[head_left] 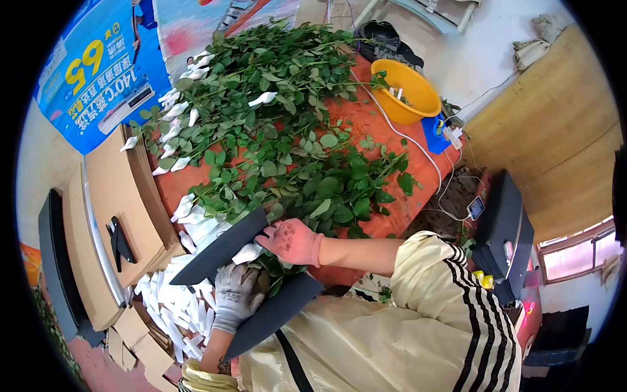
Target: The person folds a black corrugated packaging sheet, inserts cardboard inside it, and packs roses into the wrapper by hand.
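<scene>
My right hand (pixel 292 242), in a pink glove, is closed beside a netted flower head (pixel 247 253), its fingertips at the base of the bud. My left hand (pixel 237 292), in a grey-white glove, lies lower, with curled fingers next to some green leaves; what they hold is hidden. One dark panel (pixel 219 251) rises on the far side of the hands and a second dark panel (pixel 277 315) slants on the near side. Beyond my hands, long leafy rose stems (pixel 281 130) cover the red table (pixel 385 225), with white-netted heads (pixel 171 130) pointing left.
Many white net sleeves (pixel 171 307) lie heaped at the left, near cardboard sheets (pixel 121 189) with a black stapler (pixel 120 243). An orange basin (pixel 408 95) stands at the table's far right, by a white cable (pixel 398 130). A black box (pixel 499 242) is at my right.
</scene>
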Available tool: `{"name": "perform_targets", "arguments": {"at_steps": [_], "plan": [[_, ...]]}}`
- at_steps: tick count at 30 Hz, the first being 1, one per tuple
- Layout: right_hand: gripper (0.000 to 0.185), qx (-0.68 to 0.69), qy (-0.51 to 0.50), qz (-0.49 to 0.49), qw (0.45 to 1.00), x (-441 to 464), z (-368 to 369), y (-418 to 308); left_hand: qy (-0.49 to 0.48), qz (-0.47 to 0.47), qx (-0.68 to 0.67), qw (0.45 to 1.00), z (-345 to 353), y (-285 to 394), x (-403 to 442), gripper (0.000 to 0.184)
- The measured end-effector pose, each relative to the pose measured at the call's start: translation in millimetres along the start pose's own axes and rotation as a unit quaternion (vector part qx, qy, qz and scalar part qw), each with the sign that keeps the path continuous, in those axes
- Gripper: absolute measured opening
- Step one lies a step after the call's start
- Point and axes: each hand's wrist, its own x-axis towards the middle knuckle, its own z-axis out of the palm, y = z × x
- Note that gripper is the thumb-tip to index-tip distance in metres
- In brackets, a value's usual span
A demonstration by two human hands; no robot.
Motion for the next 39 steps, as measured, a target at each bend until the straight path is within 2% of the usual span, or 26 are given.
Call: {"name": "perform_targets", "arguments": {"at_steps": [5, 7, 8, 9, 10, 12, 13, 14, 16, 17, 18, 19, 20, 22, 25, 26, 27, 28, 29, 30, 31, 33, 35, 36, 37, 39], "plan": [[0.044, -0.027, 0.002, 0.106, 0.994, -36, -38, 6, 0.02, -0.012, 0.003, 1.0, 8, -1, -1, 0.058], [0.044, -0.088, 0.071, 0.108, 0.988, -46, -61, 1, 0.02, -0.004, 0.005, 1.0, 15, -2, 0, 0.058], [0.045, -0.062, 0.068, 0.134, 0.987, -45, -72, 1, 0.026, 0.003, 0.001, 1.0, 15, -3, 0, 0.056], [0.04, -0.12, 0.137, 0.12, 0.976, -48, -78, 5, 0.032, 0.009, -0.001, 0.999, 13, -3, -1, 0.055], [0.036, -0.016, 0.18, 0.122, 0.976, -50, -86, 17, 0.033, 0.009, 0.003, 0.999, 12, -3, -2, 0.055], [0.029, -0.018, 0.225, 0.128, 0.966, -65, -122, 41, 0.026, -0.001, 0.008, 1.0, 13, -2, -1, 0.056], [0.029, -0.087, 0.265, 0.132, 0.951, -76, -153, 53, 0.026, 0.001, 0.009, 1.0, 14, -2, -1, 0.056], [0.029, -0.155, 0.303, 0.141, 0.93, -87, -184, 66, 0.027, -0.005, 0.009, 1.0, 15, -1, -1, 0.057], [0.042, -0.269, 0.319, 0.272, 0.867, -122, -241, 79, 0.032, -0.01, 0.007, 0.999, 15, 0, -1, 0.058], [0.044, -0.22, 0.344, 0.346, 0.845, -145, -268, 104, 0.031, -0.013, 0.003, 0.999, 14, 0, -2, 0.059], [0.042, -0.037, 0.444, 0.38, 0.81, -155, -305, 113, 0.031, -0.016, -0.001, 0.999, 14, 1, -1, 0.06], [0.039, -0.041, 0.52, 0.382, 0.763, -173, -335, 127, 0.034, -0.015, -0.004, 0.999, 17, -1, -1, 0.06], [0.037, -0.034, 0.572, 0.33, 0.75, -198, -364, 148, 0.037, -0.011, 0.004, 0.999, 20, -3, -2, 0.061], [0.033, -0.216, 0.534, 0.414, 0.705, -235, -412, 162, 0.043, -0.005, 0.012, 0.999, 25, -6, -4, 0.063], [0.029, -0.329, 0.536, 0.514, 0.584, -279, -451, 193, 0.039, -0.02, -0.011, 0.999, 19, -1, -2, 0.063], [0.029, -0.332, 0.537, 0.514, 0.581, -289, -452, 199, 0.039, -0.022, -0.004, 0.999, 19, -1, -2, 0.064], [0.027, -0.09, 0.668, 0.435, 0.597, -290, -451, 199, 0.04, -0.018, -0.004, 0.999, 19, -1, -2, 0.064], [0.026, 0.16, 0.744, 0.32, 0.565, -292, -448, 200, 0.043, -0.022, -0.011, 0.999, 20, -1, -2, 0.064], [0.024, 0.187, 0.689, 0.321, 0.623, -306, -443, 214, 0.044, -0.025, -0.017, 0.999, 20, -1, -2, 0.065], [0.029, 0.079, 0.561, 0.357, 0.743, -288, -429, 199, 0.042, -0.024, -0.019, 0.999, 20, 0, -2, 0.066], [0.036, 0.176, 0.565, 0.286, 0.753, -269, -411, 192, 0.044, -0.024, -0.019, 0.999, 20, -1, -1, 0.066], [0.04, 0.347, 0.552, 0.214, 0.727, -242, -400, 160, 0.031, -0.02, -0.02, 0.999, 20, -2, -3, 0.065], [0.039, 0.235, 0.45, 0.16, 0.846, -261, -424, 178, 0.036, -0.018, -0.006, 0.999, 24, -5, -5, 0.065], [0.033, 0.4, 0.515, 0.155, 0.742, -248, -433, 163, 0.041, -0.016, 0.004, 0.999, 27, -6, -5, 0.065], [0.03, 0.261, 0.538, 0.27, 0.755, -248, -449, 166, 0.042, -0.015, 0.002, 0.999, 28, -6, -5, 0.065], [0.026, 0.107, 0.576, 0.353, 0.73, -248, -468, 184, 0.033, -0.027, -0.009, 0.999, 28, -6, -5, 0.065]]}}
